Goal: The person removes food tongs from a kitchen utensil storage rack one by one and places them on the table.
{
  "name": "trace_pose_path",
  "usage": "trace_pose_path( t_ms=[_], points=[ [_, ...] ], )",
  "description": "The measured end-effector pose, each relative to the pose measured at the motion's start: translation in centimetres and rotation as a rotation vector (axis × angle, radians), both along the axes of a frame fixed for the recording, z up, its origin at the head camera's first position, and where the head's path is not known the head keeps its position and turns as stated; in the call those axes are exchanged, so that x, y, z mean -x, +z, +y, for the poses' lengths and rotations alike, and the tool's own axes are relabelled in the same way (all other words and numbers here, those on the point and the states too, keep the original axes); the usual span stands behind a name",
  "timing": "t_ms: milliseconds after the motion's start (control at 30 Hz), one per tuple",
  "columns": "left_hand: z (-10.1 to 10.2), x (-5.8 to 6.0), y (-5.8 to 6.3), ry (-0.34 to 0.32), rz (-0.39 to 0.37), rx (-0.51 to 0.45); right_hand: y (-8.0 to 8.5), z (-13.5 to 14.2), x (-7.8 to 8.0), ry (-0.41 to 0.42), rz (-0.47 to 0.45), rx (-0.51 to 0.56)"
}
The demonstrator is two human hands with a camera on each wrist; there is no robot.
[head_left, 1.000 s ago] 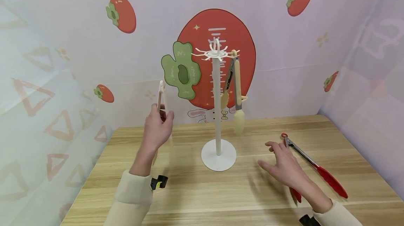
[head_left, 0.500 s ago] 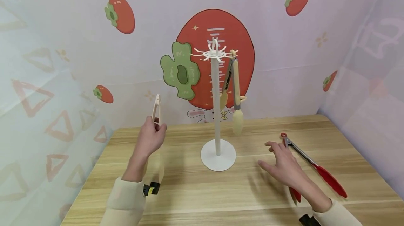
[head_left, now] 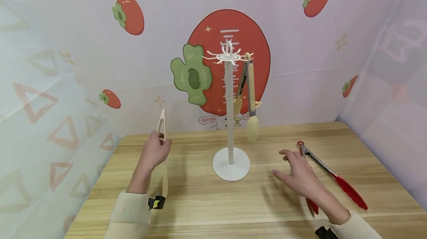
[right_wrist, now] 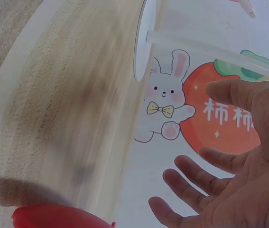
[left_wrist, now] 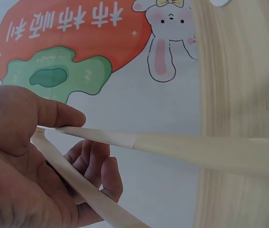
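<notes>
On the left, my left hand [head_left: 155, 150] grips a pair of pale cream tongs [head_left: 165, 179] by its upper arms, hinge end up. In the left wrist view the thumb lies on one arm of the tongs [left_wrist: 210, 151] and the fingers curl by the other. My right hand [head_left: 299, 172] hovers with relaxed, spread fingers and holds nothing. Beside and partly beneath it, red-tipped metal tongs [head_left: 351, 191] lie spread on the table. Between the hands stands a white rack [head_left: 230, 120] with a ring of hooks. Cream and grey tongs [head_left: 251, 90] hang from a right-side hook.
The wooden table [head_left: 207, 209] meets a patterned cloth backdrop [head_left: 160, 46] at its rear edge. The rack's round white base [head_left: 221, 170] stands mid-table. Cloth side walls [head_left: 50, 120] rise at left and right.
My left hand has moved down and to the left, away from the rack, carrying the cream tongs. The right hand and the hanging tongs have stayed in place.
</notes>
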State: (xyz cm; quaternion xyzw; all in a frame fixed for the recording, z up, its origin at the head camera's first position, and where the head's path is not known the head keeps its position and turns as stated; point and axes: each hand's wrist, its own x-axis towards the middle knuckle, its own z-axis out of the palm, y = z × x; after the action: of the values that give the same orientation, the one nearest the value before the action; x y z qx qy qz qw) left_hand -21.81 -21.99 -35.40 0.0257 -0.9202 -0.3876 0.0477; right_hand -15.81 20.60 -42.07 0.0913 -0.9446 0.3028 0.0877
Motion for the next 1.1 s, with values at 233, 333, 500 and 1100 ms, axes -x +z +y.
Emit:
trace_pose_path(
  t_ms=[233, 333, 500, 1100],
  points=[
    [-0.9, 0.1, -0.8, 0.004, -0.043, 0.026, 0.0, -0.1, 0.2, 0.008, 0.012, 0.001],
    [-1.2, 0.1, -1.1, 0.002, -0.057, 0.047, 0.1, -0.1, 0.4, 0.012, 0.026, 0.01],
    [-1.6, 0.1, -1.6, -0.01, -0.101, 0.037, 0.4, -0.4, 0.8, 0.025, 0.05, 0.02],
    [-2.5, 0.1, -2.4, -0.013, -0.163, 0.037, 3.1, -0.7, 2.2, 0.069, 0.041, 0.067]
  ],
)
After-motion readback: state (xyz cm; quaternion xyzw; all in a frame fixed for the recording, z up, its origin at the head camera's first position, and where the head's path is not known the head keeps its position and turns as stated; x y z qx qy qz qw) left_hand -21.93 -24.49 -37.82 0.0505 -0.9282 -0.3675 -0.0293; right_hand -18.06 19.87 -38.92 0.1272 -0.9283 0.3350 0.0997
